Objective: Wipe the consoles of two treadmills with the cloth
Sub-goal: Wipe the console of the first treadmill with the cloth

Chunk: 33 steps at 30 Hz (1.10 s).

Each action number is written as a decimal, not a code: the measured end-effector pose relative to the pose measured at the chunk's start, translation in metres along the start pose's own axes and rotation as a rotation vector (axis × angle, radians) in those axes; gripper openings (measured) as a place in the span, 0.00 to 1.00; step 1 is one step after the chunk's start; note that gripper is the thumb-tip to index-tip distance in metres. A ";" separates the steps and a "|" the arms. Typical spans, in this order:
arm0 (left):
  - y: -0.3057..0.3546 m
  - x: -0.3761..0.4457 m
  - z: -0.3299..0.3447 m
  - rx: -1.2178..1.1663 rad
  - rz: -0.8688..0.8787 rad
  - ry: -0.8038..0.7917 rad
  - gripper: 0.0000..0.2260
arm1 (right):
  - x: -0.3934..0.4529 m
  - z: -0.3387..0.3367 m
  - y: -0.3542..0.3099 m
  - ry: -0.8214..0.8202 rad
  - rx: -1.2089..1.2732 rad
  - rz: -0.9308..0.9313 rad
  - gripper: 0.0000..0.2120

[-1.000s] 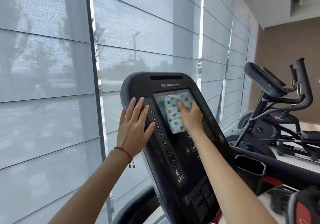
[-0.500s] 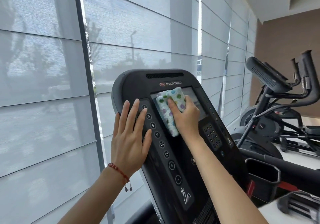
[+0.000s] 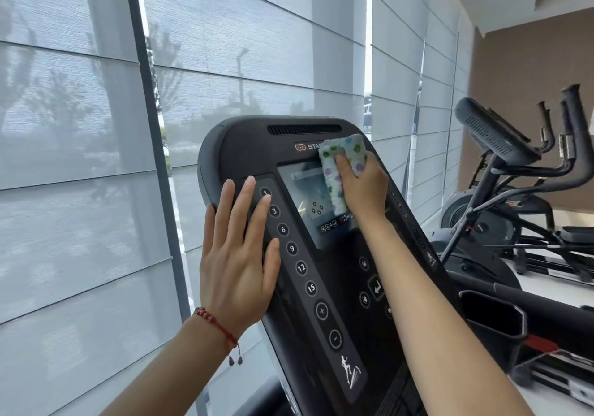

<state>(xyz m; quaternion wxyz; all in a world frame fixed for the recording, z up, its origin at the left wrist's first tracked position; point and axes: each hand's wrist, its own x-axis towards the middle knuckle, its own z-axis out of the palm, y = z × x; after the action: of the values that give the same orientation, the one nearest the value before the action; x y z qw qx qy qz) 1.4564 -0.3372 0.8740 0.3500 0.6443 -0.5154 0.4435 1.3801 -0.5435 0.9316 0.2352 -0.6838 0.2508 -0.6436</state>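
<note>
Your right hand presses the dotted cloth on the console, covering its "STA…" logo and the screen's upper right corner. Your left hand lies flat, fingers straight, beside buttons 1, 3, 6, 9, 12, 15.

Dotted white cloth lies folded against black console's upper screen edge.

Cloth and hands on console

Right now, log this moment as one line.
right hand: presses cloth on console top | left hand: flat on left edge | phase: wiping
</note>
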 end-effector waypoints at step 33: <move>0.002 -0.001 0.000 -0.030 -0.022 0.018 0.22 | -0.021 -0.022 0.009 -0.132 0.009 -0.089 0.14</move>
<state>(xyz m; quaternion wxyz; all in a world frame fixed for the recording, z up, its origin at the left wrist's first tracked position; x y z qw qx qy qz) 1.4544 -0.3376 0.8732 0.3692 0.6407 -0.5117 0.4374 1.3570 -0.5365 0.9111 0.2256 -0.7340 0.2013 -0.6081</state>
